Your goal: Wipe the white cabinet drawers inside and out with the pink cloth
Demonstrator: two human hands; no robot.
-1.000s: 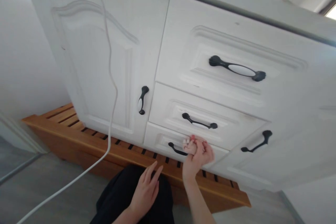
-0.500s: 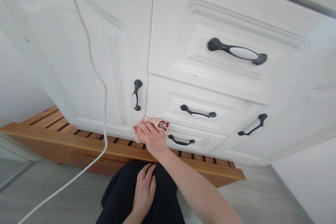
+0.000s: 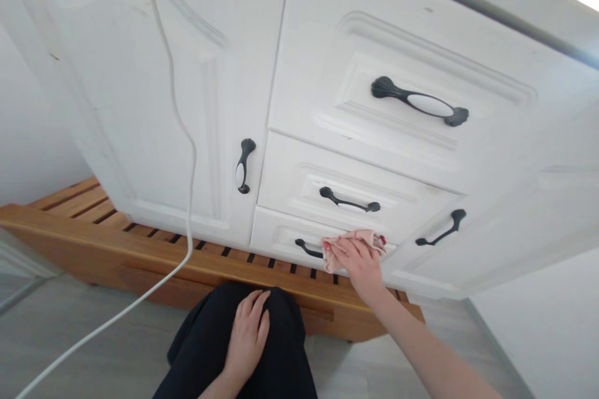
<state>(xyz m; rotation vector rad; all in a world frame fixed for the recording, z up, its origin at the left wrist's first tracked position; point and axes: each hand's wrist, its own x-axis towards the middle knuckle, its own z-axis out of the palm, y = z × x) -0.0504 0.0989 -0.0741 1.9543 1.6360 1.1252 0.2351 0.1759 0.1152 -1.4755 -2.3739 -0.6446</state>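
Note:
My right hand (image 3: 361, 265) presses a crumpled pink cloth (image 3: 334, 249) with red bits at its edges against the bottom drawer (image 3: 276, 234) of a white cabinet. The cloth covers the right end of that drawer's dark handle (image 3: 307, 248). Above it, the middle drawer carries a dark handle with a white inlay (image 3: 349, 201). My left hand (image 3: 248, 333) rests flat on my dark-trousered knee, holding nothing, its fingers stretched out.
A white cable (image 3: 191, 199) hangs in front of the left cabinet door (image 3: 154, 137). The cabinet stands on a slatted wooden bench (image 3: 154, 255) whose front edge is close to my knees. Another dark handle (image 3: 442, 229) sticks out on the right door.
My right hand has slid the cloth rightward along the bottom drawer, from its left edge to past the handle. The left hand still rests on my knee. The view has shifted slightly.

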